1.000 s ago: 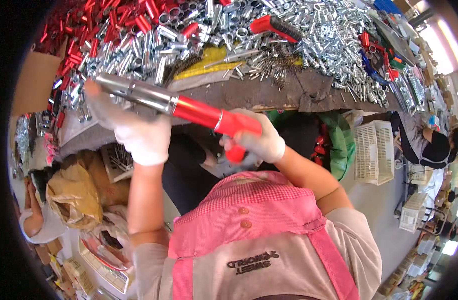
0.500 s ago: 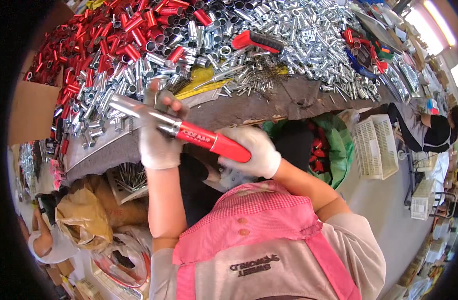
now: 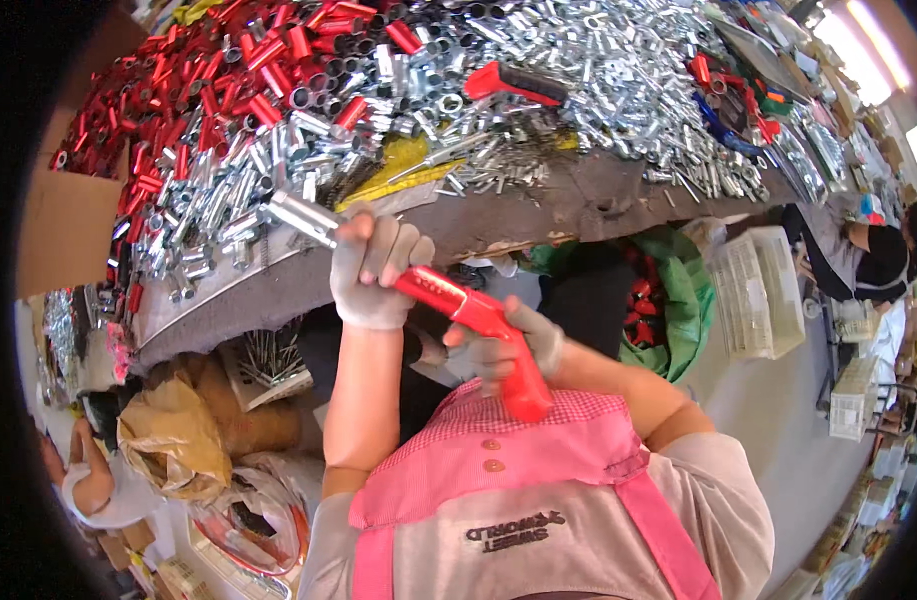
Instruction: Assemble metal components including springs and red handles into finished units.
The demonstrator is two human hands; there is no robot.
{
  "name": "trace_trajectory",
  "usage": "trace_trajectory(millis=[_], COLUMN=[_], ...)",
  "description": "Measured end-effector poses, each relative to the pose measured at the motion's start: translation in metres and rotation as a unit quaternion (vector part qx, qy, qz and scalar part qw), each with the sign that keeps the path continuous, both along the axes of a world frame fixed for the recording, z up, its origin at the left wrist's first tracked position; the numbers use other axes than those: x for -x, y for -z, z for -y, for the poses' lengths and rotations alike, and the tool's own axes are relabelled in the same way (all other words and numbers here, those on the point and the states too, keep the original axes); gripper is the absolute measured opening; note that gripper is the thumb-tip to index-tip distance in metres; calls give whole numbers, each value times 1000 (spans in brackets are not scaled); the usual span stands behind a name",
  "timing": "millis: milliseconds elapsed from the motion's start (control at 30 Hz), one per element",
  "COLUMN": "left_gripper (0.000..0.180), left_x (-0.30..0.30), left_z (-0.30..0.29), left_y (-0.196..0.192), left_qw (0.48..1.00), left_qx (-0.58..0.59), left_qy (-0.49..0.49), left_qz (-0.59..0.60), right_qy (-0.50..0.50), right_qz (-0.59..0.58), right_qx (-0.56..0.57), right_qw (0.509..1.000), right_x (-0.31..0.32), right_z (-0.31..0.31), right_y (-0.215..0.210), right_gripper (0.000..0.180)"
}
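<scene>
In front of my chest I hold a red pistol-grip tool (image 3: 439,291) with a shiny silver tube (image 3: 304,218) pointing up and left. My left hand (image 3: 381,268), in a pale glove with bare fingertips, is wrapped round it where the silver part meets the red barrel. The gloved right hand (image 3: 519,345) is closed round the red body near the bend, and the curved red handle end shows below it. Close beyond the tube's tip lie loose silver tubes (image 3: 244,225). What lies under my fingers is hidden.
Across the bench are heaped red tubes (image 3: 269,78) and small silver metal parts (image 3: 619,75). A red and black handle (image 3: 516,84) lies on the pile. Below the bench edge stand a green bag (image 3: 694,300) of red parts and a white crate (image 3: 759,295). Another person (image 3: 869,255) is at right.
The tool has moved slightly right and tilted more steeply. My right hand has turned, so the bent handle now shows below it. Both hands keep hold.
</scene>
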State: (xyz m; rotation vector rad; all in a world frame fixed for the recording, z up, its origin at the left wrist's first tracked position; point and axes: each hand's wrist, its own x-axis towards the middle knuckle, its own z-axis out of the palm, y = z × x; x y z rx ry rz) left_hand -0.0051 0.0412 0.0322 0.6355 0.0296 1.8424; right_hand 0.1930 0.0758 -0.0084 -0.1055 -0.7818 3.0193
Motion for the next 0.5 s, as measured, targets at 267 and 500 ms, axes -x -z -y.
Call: trace_trajectory(millis=[267, 500], left_gripper=[18, 40], left_x=[-27, -17], left_z=[-9, -3], left_y=[19, 35], left_qw=[969, 974], left_qx=[228, 191], left_qy=[-24, 20], left_qz=[89, 123], right_qy=[210, 381], right_qz=[142, 224], right_qx=[-489, -778], right_qw=[835, 447], right_x=[-12, -80], right_z=[-5, -134], right_y=[-10, -34], right_gripper=[67, 29])
